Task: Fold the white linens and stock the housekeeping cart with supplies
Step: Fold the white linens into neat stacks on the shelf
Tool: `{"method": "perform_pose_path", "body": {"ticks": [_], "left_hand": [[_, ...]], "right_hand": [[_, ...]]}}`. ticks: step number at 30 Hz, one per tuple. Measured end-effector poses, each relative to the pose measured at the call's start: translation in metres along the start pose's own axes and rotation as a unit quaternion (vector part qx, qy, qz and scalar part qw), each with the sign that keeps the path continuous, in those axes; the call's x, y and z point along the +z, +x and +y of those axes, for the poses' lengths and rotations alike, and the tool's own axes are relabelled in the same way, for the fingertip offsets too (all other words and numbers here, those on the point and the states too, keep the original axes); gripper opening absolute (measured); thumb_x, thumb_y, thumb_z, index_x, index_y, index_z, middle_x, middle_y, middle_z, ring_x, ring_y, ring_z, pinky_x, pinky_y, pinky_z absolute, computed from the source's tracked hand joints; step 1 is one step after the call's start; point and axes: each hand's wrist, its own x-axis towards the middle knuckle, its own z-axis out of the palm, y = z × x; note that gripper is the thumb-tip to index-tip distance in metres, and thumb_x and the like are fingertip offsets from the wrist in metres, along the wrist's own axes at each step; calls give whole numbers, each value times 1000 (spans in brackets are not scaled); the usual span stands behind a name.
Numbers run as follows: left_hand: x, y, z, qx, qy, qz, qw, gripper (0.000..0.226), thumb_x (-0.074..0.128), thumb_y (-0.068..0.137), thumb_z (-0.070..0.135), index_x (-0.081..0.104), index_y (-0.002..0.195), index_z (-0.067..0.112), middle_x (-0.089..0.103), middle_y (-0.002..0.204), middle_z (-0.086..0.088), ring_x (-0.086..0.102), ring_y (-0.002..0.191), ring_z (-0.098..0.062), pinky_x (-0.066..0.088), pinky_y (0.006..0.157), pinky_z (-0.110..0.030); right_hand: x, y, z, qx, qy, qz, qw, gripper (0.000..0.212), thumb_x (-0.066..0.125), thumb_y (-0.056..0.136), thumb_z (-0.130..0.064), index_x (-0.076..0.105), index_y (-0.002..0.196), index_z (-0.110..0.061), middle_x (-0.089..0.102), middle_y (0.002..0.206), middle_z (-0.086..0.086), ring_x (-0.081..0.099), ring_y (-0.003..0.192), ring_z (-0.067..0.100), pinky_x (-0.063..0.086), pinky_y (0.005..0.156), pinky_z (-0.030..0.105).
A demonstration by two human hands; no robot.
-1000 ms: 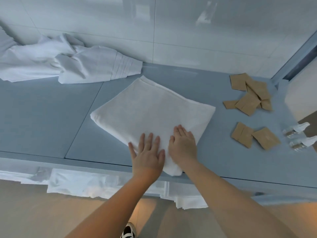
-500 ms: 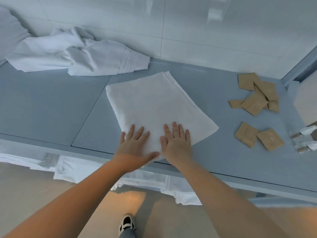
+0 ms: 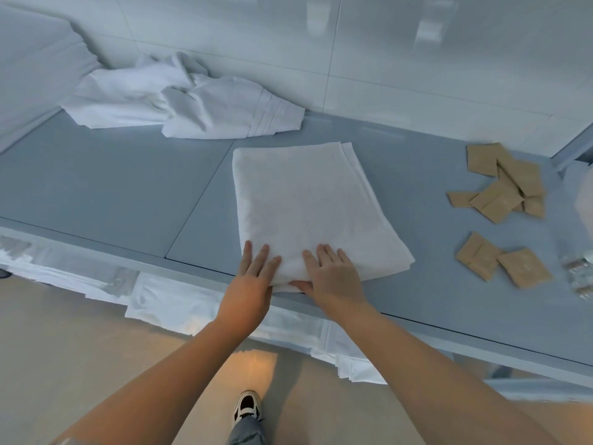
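Observation:
A folded white towel [image 3: 308,203] lies on the blue-grey table [image 3: 112,194], its near end at the front edge. My left hand [image 3: 253,277] rests flat on the towel's near left corner, fingers spread. My right hand [image 3: 333,274] lies flat on the near end beside it, thumb tucked under the towel's edge. A crumpled white linen [image 3: 192,104] sits at the back left against the wall.
Several brown paper sachets [image 3: 503,191] lie at the right, two more [image 3: 500,261] nearer the front. Small bottles [image 3: 577,274] lie at the far right edge. White linens [image 3: 199,313] fill a shelf under the table. A white bundle [image 3: 35,75] fills the far left.
The towel has been turned clockwise, from lying diagonally to lying lengthwise toward the wall. Both hands slid with it to its near end, and the view moved closer.

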Motion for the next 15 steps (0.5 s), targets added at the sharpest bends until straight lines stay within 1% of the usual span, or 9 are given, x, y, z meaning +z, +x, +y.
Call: {"method": "perform_pose_path", "body": {"ticks": [2, 4, 5, 7, 8, 9, 12, 13, 15], "left_hand": [[-1, 5, -1, -34, 1, 8, 999, 54, 61, 87, 2, 48, 138, 10, 32, 153, -7, 12, 145, -34, 52, 90, -48], [0, 10, -4, -78, 8, 9, 997, 59, 58, 90, 6, 40, 144, 21, 23, 157, 3, 5, 147, -25, 50, 94, -41], [0, 13, -5, -96, 6, 9, 995, 61, 56, 90, 6, 37, 145, 26, 19, 158, 7, 2, 148, -23, 48, 95, -37], [-4, 18, -4, -116, -10, 2, 993, 65, 52, 90, 0, 36, 145, 30, 14, 158, 10, 1, 147, -19, 44, 97, -32], [-7, 21, -4, -117, -12, -8, 993, 68, 49, 89, -5, 35, 145, 31, 13, 159, 9, 1, 147, -19, 42, 98, -30], [-12, 25, -4, -116, -6, -22, 993, 71, 46, 88, -7, 34, 146, 31, 11, 159, 9, 1, 147, -19, 41, 99, -30], [-25, 32, -12, -95, 50, -62, 992, 80, 43, 85, -12, 27, 148, 34, 3, 160, 10, -2, 147, -20, 41, 100, -31], [-27, 31, -15, -90, 72, -87, 989, 84, 41, 84, -14, 21, 149, 35, -2, 160, 10, -5, 147, -21, 41, 101, -30], [-27, 23, -20, -99, 100, -139, 980, 93, 37, 82, -18, 8, 151, 36, -13, 159, 11, -13, 146, -22, 39, 105, -30]], "right_hand": [[1, 1, -4, -29, -20, 44, 998, 54, 63, 88, -37, 53, 131, -6, 55, 129, 28, 52, 123, 37, 38, 106, 46], [-2, 3, -3, -29, -37, 81, 996, 49, 76, 75, -17, 62, 122, -7, 62, 121, 25, 61, 112, 35, 49, 96, 44], [-4, 4, -2, -21, -34, 82, 996, 51, 71, 79, -13, 57, 128, -7, 58, 128, 24, 57, 118, 35, 45, 101, 45], [-9, 9, 0, -21, -34, 45, 998, 52, 45, 95, -8, 33, 145, -9, 36, 149, 22, 36, 137, 36, 25, 115, 46], [-10, 11, 1, -24, -39, 34, 998, 53, 38, 97, -6, 27, 148, -9, 30, 152, 21, 31, 140, 36, 20, 117, 45], [-11, 13, 4, -29, -39, 40, 998, 53, 38, 95, -3, 28, 147, -7, 32, 151, 22, 33, 139, 36, 21, 117, 45], [-16, 16, 12, -65, -43, 114, 990, 56, 61, 78, 8, 51, 133, 1, 53, 132, 27, 56, 118, 41, 44, 103, 47], [-14, 15, 15, -78, -45, 120, 989, 58, 62, 78, 8, 49, 134, 1, 51, 134, 27, 56, 119, 40, 44, 102, 47], [-6, 8, 13, -91, -55, 55, 993, 62, 46, 90, 5, 26, 148, -5, 29, 152, 22, 35, 137, 38, 28, 114, 42]]}}
